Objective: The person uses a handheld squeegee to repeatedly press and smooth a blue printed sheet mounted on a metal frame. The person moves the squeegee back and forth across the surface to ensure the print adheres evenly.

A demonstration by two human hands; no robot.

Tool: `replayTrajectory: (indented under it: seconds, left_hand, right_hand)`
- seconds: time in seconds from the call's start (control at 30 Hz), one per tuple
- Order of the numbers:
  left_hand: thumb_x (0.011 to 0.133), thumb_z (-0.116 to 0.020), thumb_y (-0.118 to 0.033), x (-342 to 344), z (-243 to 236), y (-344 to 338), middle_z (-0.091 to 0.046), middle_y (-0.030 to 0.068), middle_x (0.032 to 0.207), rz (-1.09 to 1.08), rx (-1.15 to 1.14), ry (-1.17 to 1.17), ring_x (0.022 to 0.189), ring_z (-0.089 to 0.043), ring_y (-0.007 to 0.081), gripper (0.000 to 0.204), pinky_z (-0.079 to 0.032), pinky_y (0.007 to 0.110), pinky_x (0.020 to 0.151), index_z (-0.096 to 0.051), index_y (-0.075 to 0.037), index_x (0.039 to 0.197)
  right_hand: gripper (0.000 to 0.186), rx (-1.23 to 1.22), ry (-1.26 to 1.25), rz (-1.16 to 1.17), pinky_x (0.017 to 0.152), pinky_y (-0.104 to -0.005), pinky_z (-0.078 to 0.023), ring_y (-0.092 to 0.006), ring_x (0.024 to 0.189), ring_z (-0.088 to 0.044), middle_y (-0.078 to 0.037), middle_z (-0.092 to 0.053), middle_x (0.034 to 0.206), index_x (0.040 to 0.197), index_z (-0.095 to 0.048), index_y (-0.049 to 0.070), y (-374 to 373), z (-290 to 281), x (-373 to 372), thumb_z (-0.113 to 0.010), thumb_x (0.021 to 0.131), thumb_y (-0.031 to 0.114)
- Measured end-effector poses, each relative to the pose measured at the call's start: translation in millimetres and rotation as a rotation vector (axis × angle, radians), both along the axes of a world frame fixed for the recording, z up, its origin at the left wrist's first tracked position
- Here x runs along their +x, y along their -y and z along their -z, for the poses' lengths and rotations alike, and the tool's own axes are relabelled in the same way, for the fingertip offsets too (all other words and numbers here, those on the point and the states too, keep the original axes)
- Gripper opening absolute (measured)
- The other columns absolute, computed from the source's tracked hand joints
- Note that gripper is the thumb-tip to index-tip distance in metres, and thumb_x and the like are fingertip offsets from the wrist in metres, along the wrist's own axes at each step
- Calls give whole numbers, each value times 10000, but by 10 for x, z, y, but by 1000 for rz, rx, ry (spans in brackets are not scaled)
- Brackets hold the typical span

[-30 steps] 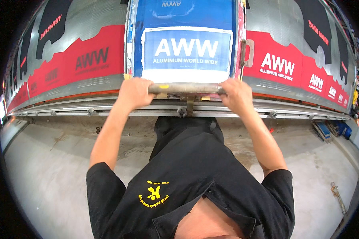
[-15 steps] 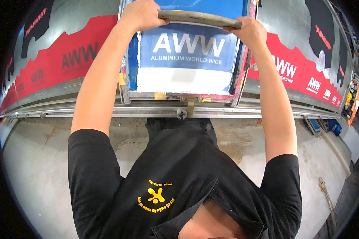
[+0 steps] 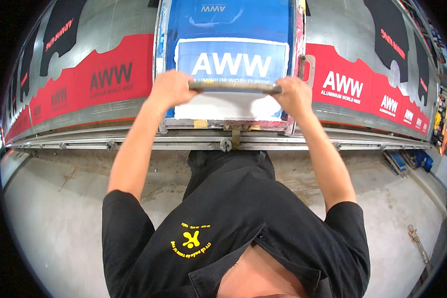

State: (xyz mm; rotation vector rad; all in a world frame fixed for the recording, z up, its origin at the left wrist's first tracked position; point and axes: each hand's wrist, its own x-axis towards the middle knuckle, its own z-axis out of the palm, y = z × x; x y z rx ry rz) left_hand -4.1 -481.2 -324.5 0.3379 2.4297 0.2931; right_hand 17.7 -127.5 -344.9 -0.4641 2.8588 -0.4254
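A squeegee [image 3: 233,87] spans the near part of a blue printing screen [image 3: 263,22], its long edge lying from left to right. My left hand [image 3: 173,91] is closed round its left end, and my right hand [image 3: 294,94] grips the right end. White ink [image 3: 233,107] lies in a band on the near side of the squeegee. Beyond it, pale lettering shows in a light blue rectangle bordered by white ink. The screen's metal frame [image 3: 299,30] has worn, ink-stained sides. Whatever lies under the screen is hidden.
Red cut fabric pieces [image 3: 134,52] with printed lettering lie along the long table on both sides. Black fabric pieces [image 3: 388,37] are farther back. A metal rail [image 3: 184,145] with round stops runs along the near edge. Blue items [image 3: 423,161] stand on the floor at right.
Both hands have drawn the squeegee toward my body, from over the top of the lettering to just below it. My elbows have bent more. The head view has shifted slightly.
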Motion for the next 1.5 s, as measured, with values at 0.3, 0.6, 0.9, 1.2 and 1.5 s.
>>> replayTrajectory:
  seconds: [0.3,0.6,0.9,1.2,1.5]
  left_hand:
    - [821,-741,-592,-1315,398,-76,-760,108,790,30,-4,-273,803,-746,325,477,-597,448,710,-807,-122,870]
    - [720,-770,-449,182,392,-104,-766,95,850,-122,17,-121,846,-738,340,363,-586,462,726,-798,-152,926]
    - [827,-674,-723,628,21,-282,-759,162,871,-12,43,-150,869,-729,369,669,-571,477,741,-790,-70,916]
    - [673,-592,-982,-21,525,-253,-645,200,641,119,-24,271,647,-669,351,1005,-536,455,624,-698,18,669]
    - [681,-614,-955,-772,198,-1,-709,176,730,57,148,-77,758,-717,354,946,-574,474,697,-739,-20,752]
  right_hand:
    - [432,185,60,124,727,-452,-542,-310,876,-710,-95,-734,882,935,-776,129,38,144,-1423,-816,814,542]
    - [159,22,-244,19,720,-398,-546,-243,815,-710,-24,-714,811,837,-762,182,-107,318,52,-831,758,302]
    - [452,131,178,-29,700,-426,-561,-297,817,-718,-73,-720,790,816,-741,98,-75,-93,315,-869,725,522]
    - [959,120,604,-62,887,-451,-585,-362,990,-735,-191,-766,1009,1043,-776,18,-159,430,-128,-835,542,834]
    - [450,-356,-72,760,680,-314,-488,-132,715,-586,-19,-666,743,918,-735,-16,-620,56,-699,-723,988,429]
